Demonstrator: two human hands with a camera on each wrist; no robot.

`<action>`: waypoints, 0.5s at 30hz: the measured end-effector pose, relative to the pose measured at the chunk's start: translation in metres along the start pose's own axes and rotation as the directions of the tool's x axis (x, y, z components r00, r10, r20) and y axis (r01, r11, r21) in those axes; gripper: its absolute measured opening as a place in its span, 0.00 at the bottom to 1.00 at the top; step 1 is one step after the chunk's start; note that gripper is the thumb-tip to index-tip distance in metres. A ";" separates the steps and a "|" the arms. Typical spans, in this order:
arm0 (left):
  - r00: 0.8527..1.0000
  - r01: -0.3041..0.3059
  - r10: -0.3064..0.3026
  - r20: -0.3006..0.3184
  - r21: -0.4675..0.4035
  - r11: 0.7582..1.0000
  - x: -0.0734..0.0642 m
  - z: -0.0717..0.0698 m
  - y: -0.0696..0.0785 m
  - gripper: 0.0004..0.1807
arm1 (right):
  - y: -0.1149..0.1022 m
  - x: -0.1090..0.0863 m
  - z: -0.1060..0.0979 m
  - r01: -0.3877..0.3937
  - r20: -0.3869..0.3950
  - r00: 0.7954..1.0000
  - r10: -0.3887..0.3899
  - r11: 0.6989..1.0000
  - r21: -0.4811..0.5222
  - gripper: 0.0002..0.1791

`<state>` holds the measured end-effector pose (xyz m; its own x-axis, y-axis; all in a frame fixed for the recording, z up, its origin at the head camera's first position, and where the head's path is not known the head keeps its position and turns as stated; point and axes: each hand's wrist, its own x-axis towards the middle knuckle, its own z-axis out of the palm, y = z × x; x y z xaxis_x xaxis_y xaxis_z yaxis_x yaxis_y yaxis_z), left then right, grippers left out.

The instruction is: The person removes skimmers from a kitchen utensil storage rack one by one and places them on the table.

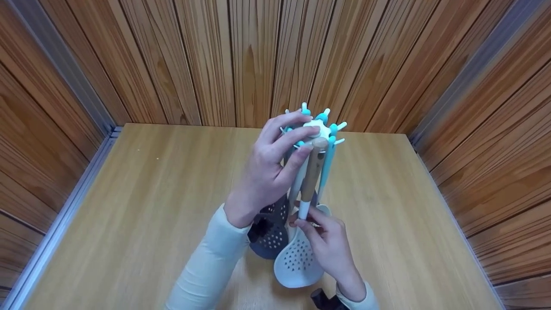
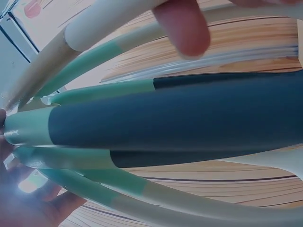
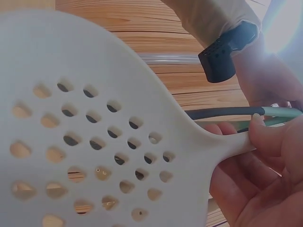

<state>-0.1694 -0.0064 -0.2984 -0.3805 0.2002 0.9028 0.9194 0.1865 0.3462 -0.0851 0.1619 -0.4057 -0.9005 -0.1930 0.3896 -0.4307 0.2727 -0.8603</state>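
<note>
A white skimmer (image 1: 298,277) with a wooden handle (image 1: 311,176) stands upright, handle up, at the near side of a utensil rack (image 1: 317,127) with turquoise hooks. My right hand (image 1: 330,243) pinches the skimmer's white neck, thumb on one side and fingers behind; the right wrist view shows the perforated head (image 3: 90,52) close up. My left hand (image 1: 275,157) grips the rack's top, fingers over its hub and thumb beside the top of the wooden handle. Whether the handle's end is on a hook cannot be seen clearly.
Other utensils hang around the rack, among them a dark skimmer (image 1: 270,243) and one with a turquoise handle (image 1: 327,168). Dark and pale stems (image 2: 189,113) crowd the left wrist view. Wood-panelled walls (image 1: 249,64) enclose the wooden table (image 1: 172,193) at the back and sides.
</note>
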 end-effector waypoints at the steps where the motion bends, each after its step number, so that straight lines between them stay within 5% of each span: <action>1: 1.000 0.004 -0.004 0.002 -0.002 1.000 0.000 0.000 0.000 0.22 | 0.000 0.000 0.000 -0.001 -0.003 1.000 0.001 1.000 -0.001 0.16; 15: 1.000 -0.002 0.002 0.000 -0.019 1.000 0.001 -0.001 -0.002 0.22 | -0.005 -0.001 0.000 0.052 -0.020 0.998 -0.052 0.998 0.017 0.11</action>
<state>-0.1714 -0.0074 -0.2977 -0.3785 0.2008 0.9036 0.9220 0.1679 0.3489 -0.0817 0.1611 -0.4014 -0.8778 -0.1883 0.4404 -0.4763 0.2463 -0.8441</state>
